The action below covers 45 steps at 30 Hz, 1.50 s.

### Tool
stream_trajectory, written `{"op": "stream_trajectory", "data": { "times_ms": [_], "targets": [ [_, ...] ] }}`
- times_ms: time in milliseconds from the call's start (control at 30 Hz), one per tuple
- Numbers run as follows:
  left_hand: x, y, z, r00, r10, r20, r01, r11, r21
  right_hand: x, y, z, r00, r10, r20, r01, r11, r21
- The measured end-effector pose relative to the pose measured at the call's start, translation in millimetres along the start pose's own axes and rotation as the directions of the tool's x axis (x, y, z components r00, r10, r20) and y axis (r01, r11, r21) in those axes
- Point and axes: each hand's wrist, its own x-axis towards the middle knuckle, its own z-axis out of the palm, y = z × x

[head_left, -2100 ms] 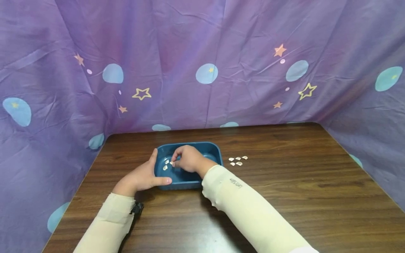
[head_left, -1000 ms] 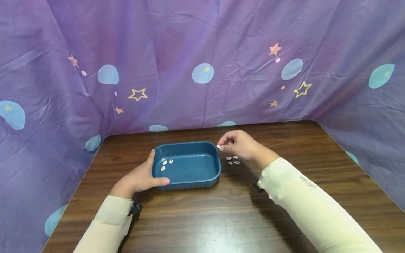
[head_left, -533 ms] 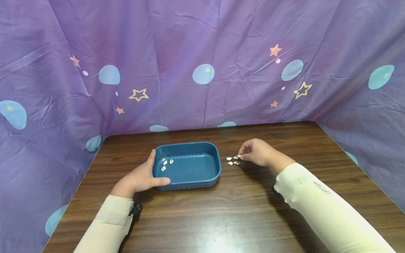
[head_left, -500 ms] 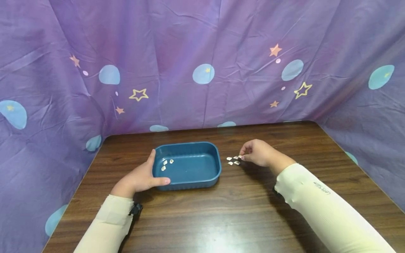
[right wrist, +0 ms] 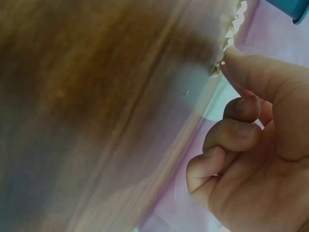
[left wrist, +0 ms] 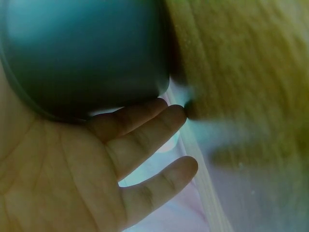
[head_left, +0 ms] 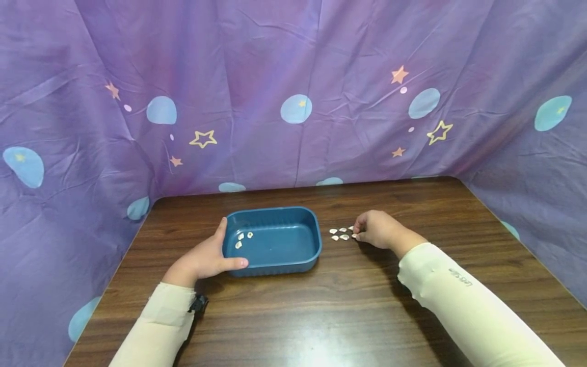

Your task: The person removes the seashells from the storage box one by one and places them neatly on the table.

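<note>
The left hand [head_left: 202,260] holds the left end of a blue tray [head_left: 273,267], thumb on the front rim, other fingers along the outside. In the left wrist view, the left hand [left wrist: 87,164] has its fingers against the tray's dark wall [left wrist: 87,63]. Inside the tray lie three small whitish shells [head_left: 238,244]. Right of it, more shells [head_left: 344,237] form two short rows on the table. At their right end the right hand [head_left: 380,232] pinches a shell [head_left: 355,236] low at the tabletop. The right wrist view shows the right hand [right wrist: 256,135] with its thumb at the shells.
A brown wooden table [head_left: 293,316] spreads beneath both arms. Behind it and at its sides hangs a purple cloth [head_left: 257,102] with stars and blue spots. A black band [head_left: 198,303] is at the left wrist.
Earlier the right hand was in the tray, then came out to the right carrying a shell. Since half a second ago it has shifted slightly toward the front. The left hand keeps its hold.
</note>
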Motion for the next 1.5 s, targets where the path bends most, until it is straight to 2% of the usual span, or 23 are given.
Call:
{"op": "stream_trajectory", "data": {
  "times_ms": [267, 533, 1033, 1167, 1233, 1400, 1500],
  "targets": [
    [0.0, 0.2, 0.5, 1.0, -0.009, 0.002, 0.009, 1.0, -0.003, 1.1, 2.0, 3.6, 0.999, 0.034, 0.008, -0.033, 0.998, -0.058],
    [1.1, -0.5, -0.2, 1.0, -0.013, 0.005, 0.013, 1.0, -0.014, 1.1, 4.5, -1.4, 0.998, 0.066, 0.02, -0.065, 0.998, -0.016],
    [1.3, -1.8, 0.4, 1.0, -0.008, 0.006, 0.008, 1.0, -0.011, 6.6, -1.8, -3.1, 0.997, 0.068, 0.04, -0.067, 0.997, -0.039],
    [1.4, -2.1, 0.0, 1.0, -0.005, 0.005, 0.006, 1.0, -0.007, 11.3, -9.0, -10.5, 0.999, 0.051, 0.0, -0.051, 0.999, 0.008],
    [1.2, -1.8, 0.0, 1.0, -0.006, 0.004, 0.006, 1.0, -0.005, 14.8, -15.8, -14.8, 0.999, 0.034, -0.029, -0.032, 0.998, 0.061],
    [0.6, -0.7, 0.0, 1.0, -0.006, 0.007, 0.006, 1.0, -0.007, 26.3, -42.2, -24.0, 0.998, -0.011, -0.065, 0.023, 0.983, 0.181],
    [0.9, -0.6, 0.2, 1.0, -0.002, 0.005, 0.002, 1.0, -0.005, 32.9, -60.3, -25.5, 0.996, -0.049, -0.071, 0.064, 0.973, 0.221]
  ]
}}
